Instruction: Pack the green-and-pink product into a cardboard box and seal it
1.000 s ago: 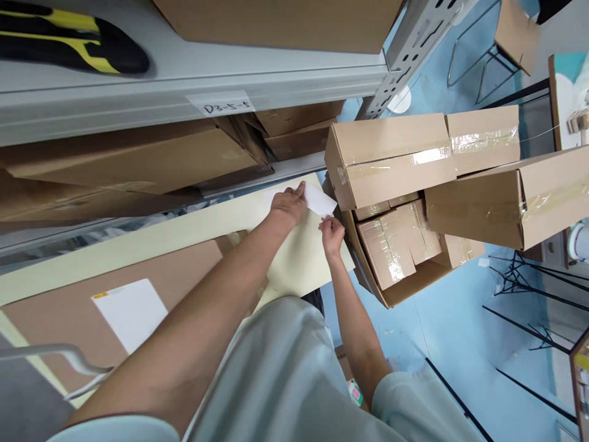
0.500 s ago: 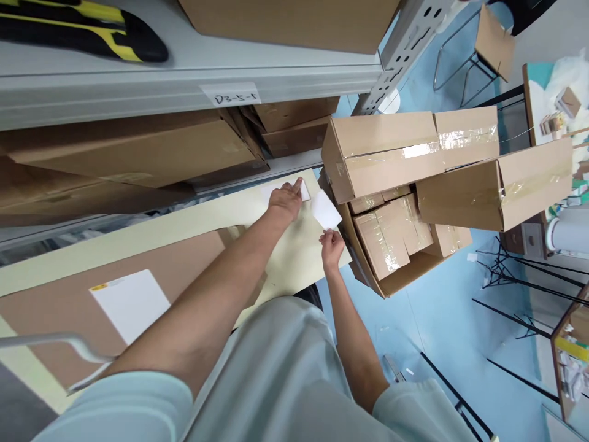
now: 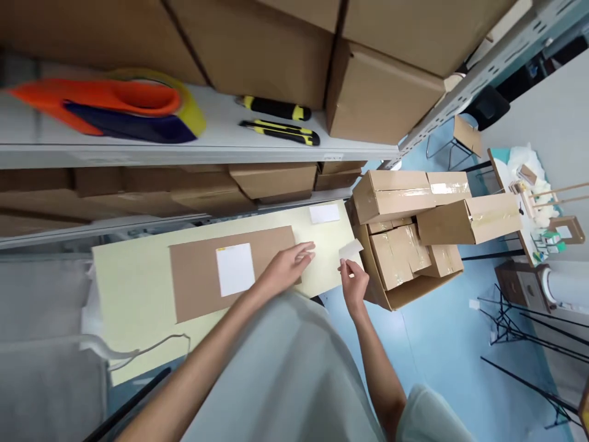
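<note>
My right hand (image 3: pixel 353 281) pinches a small white slip of paper (image 3: pixel 350 249) at the right edge of the pale yellow tabletop (image 3: pixel 138 276). My left hand (image 3: pixel 288 265) hovers with fingers stretched out over the right end of a flat brown cardboard parcel (image 3: pixel 197 276) that carries a white label (image 3: pixel 235 269). Another white slip (image 3: pixel 324 213) lies alone on the far right corner of the tabletop, away from both hands.
A grey shelf (image 3: pixel 221 144) above the table holds two yellow-black box cutters (image 3: pixel 280 126), an orange and blue item (image 3: pixel 110 107) and cardboard boxes. An open carton with taped boxes (image 3: pixel 405 245) stands right of the table on a blue floor. Black metal stands lie at right.
Both hands drew back from the far corner. The right hand pulled one white slip away from the other, which stayed on the table. The view lifted, showing the upper shelf.
</note>
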`<state>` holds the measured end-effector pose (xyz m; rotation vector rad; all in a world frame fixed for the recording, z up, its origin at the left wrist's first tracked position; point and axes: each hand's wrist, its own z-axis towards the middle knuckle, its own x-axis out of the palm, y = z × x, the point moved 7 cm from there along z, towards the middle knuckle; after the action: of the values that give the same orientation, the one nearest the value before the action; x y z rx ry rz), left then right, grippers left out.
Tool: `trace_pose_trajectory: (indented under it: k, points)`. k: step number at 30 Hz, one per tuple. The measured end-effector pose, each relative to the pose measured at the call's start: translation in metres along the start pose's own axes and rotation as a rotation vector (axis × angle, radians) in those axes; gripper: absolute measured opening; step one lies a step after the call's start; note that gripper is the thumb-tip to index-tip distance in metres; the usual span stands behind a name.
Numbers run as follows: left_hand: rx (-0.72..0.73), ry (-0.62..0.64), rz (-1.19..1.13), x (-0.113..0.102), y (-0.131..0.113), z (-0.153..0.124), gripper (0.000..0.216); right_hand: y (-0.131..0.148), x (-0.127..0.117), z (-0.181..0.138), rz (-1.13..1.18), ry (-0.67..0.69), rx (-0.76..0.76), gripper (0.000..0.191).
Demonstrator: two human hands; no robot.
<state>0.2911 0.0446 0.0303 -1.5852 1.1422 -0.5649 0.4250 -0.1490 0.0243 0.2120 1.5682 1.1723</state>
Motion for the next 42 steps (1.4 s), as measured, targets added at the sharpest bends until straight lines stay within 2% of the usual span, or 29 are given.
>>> trace_pose_trajectory:
  k: [3,6,9,11,14,18,24,27,36,42]
  points:
    - [-0.075,-0.115,-0.217,-0.022,0.016,-0.062,0.083,0.071,0.022,-0.011,-0.250,0.111,-0.417,0.034]
    - [-0.110,-0.261,-0.408,-0.040,0.028,-0.106,0.097,0.129,0.064,-0.039,-0.440,0.281,-0.761,0.020]
    - [-0.125,-0.440,-0.545,-0.055,0.041,-0.137,0.101,0.170,0.103,-0.077,-0.499,0.450,-0.957,0.016]
    - [-0.166,-0.584,-0.570,-0.066,0.053,-0.157,0.091,0.190,0.121,-0.099,-0.485,0.544,-0.988,0.018]
    - [-0.257,-0.756,-0.616,-0.081,0.072,-0.187,0.075,0.211,0.133,-0.119,-0.337,0.689,-0.897,0.016]
    - [-0.284,-0.758,-0.782,-0.097,0.085,-0.216,0.061,0.226,0.125,-0.119,-0.034,0.813,-0.618,0.028]
    - [-0.298,-0.759,-0.747,-0.127,0.089,-0.247,0.054,0.229,0.099,-0.085,0.201,0.627,-0.172,0.032]
    - [-0.291,-0.748,-0.668,-0.135,0.089,-0.253,0.048,0.227,0.101,-0.080,0.298,0.651,0.002,0.033]
    - [-0.281,-0.686,-0.608,-0.140,0.076,-0.249,0.047,0.216,0.104,-0.081,0.366,0.819,0.144,0.039]
    - [-0.273,-0.785,-0.779,-0.138,0.067,-0.240,0.048,0.205,0.105,-0.088,0.336,0.871,0.183,0.047]
